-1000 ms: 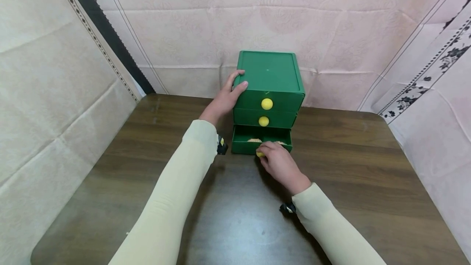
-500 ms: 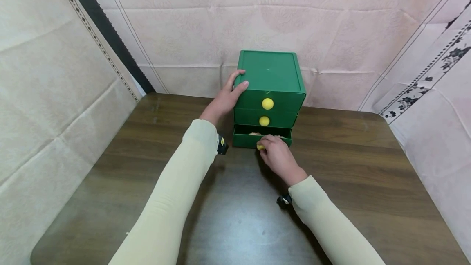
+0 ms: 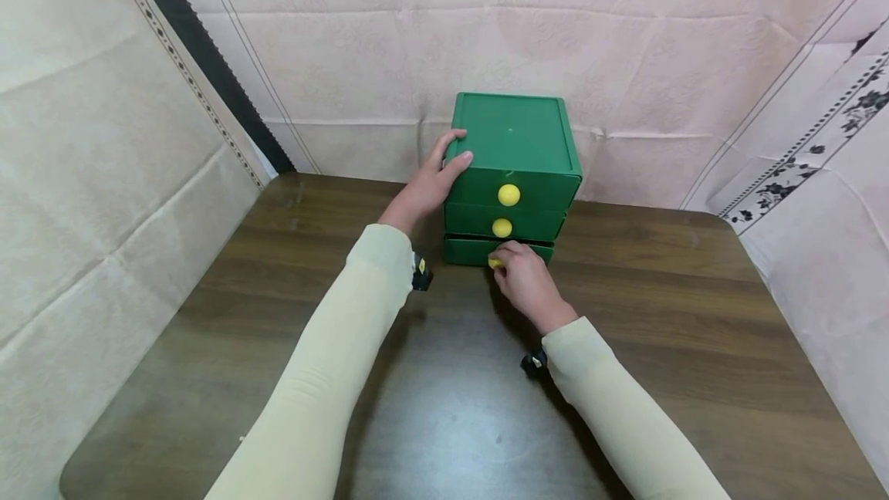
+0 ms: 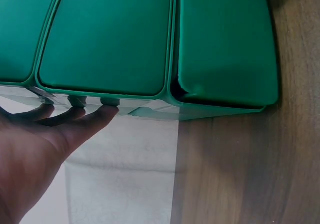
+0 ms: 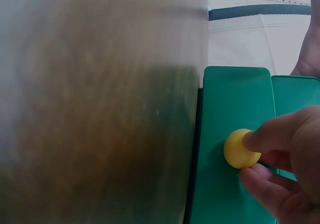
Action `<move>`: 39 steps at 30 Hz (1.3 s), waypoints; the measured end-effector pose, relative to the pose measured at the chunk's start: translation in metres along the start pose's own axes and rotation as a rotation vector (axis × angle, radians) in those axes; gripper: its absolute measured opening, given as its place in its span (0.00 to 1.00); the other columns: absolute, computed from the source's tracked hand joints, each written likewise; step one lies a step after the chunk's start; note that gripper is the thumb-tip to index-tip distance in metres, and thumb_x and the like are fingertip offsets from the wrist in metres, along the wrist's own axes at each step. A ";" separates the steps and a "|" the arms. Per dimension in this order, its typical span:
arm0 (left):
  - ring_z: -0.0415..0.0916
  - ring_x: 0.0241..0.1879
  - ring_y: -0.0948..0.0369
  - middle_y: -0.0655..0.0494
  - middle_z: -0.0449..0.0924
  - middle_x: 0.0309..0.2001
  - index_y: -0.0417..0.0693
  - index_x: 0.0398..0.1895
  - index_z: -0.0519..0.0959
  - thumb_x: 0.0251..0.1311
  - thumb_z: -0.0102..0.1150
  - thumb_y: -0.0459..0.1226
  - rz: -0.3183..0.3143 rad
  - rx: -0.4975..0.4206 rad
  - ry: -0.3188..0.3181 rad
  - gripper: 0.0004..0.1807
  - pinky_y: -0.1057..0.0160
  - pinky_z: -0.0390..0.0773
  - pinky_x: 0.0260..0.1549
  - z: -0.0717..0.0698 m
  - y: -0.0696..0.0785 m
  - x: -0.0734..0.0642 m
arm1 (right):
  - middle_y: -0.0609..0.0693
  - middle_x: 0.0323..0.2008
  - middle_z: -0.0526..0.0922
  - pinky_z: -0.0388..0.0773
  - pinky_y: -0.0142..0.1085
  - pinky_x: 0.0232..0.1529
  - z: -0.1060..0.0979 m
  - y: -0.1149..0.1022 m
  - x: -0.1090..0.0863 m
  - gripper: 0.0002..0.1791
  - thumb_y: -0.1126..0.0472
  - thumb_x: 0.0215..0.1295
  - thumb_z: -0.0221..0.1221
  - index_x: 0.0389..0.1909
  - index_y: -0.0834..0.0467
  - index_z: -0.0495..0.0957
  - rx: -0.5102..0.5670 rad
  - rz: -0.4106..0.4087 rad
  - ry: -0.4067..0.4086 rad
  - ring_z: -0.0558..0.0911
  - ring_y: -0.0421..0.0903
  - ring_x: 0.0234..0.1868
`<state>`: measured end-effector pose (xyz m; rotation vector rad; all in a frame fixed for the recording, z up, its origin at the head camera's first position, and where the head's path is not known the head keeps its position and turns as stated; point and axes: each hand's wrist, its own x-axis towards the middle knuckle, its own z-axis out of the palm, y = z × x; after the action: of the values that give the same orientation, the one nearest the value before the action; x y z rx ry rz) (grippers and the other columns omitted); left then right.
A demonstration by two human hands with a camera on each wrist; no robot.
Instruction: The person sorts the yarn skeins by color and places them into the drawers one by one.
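A green three-drawer box (image 3: 514,133) with round yellow knobs stands on the table. Its bottom drawer (image 3: 467,251) sticks out slightly past the two drawers above it. My right hand (image 3: 526,282) pinches that drawer's yellow knob (image 5: 241,149) between thumb and fingers. Against the box's left side rests my left hand (image 3: 429,185), its thumb and a finger over the top edge. In the left wrist view, straight fingertips (image 4: 107,111) touch the side wall. The upper knob (image 3: 508,195) and middle knob (image 3: 501,228) are untouched. The inside of the bottom drawer is hidden.
The brown wooden table (image 3: 681,346) extends to both sides and in front of the box. Pale patterned cloth (image 3: 361,60) hangs right behind the box and along both sides. Each wrist carries a small black device (image 3: 421,275).
My right hand has pushed the bottom drawer inward by its knob, away from me, until its contents are out of sight. The left hand has stayed on the box's side.
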<state>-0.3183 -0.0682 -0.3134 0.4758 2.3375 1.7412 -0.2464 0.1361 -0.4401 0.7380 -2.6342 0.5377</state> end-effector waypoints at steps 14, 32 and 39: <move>0.58 0.69 0.49 0.51 0.47 0.75 0.68 0.73 0.49 0.73 0.41 0.53 -0.011 0.000 -0.005 0.29 0.45 0.62 0.65 0.002 0.004 -0.003 | 0.54 0.42 0.83 0.80 0.43 0.47 -0.001 0.001 0.008 0.09 0.68 0.60 0.64 0.41 0.63 0.84 -0.021 0.033 -0.018 0.81 0.52 0.44; 0.57 0.70 0.49 0.51 0.46 0.75 0.68 0.75 0.48 0.72 0.41 0.54 0.011 0.021 -0.004 0.31 0.45 0.62 0.65 0.006 0.003 -0.001 | 0.55 0.44 0.83 0.80 0.45 0.50 0.001 0.000 0.008 0.09 0.68 0.60 0.64 0.41 0.63 0.84 -0.017 0.098 -0.040 0.81 0.54 0.46; 0.53 0.72 0.48 0.52 0.44 0.76 0.72 0.75 0.46 0.72 0.42 0.55 -0.028 0.028 0.003 0.32 0.44 0.60 0.66 0.005 0.004 -0.002 | 0.55 0.46 0.81 0.79 0.45 0.52 0.001 -0.001 0.006 0.10 0.67 0.61 0.63 0.44 0.63 0.83 0.002 0.090 -0.057 0.81 0.54 0.49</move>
<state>-0.3147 -0.0634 -0.3115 0.4425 2.3624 1.6997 -0.2509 0.1329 -0.4379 0.6467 -2.7306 0.5521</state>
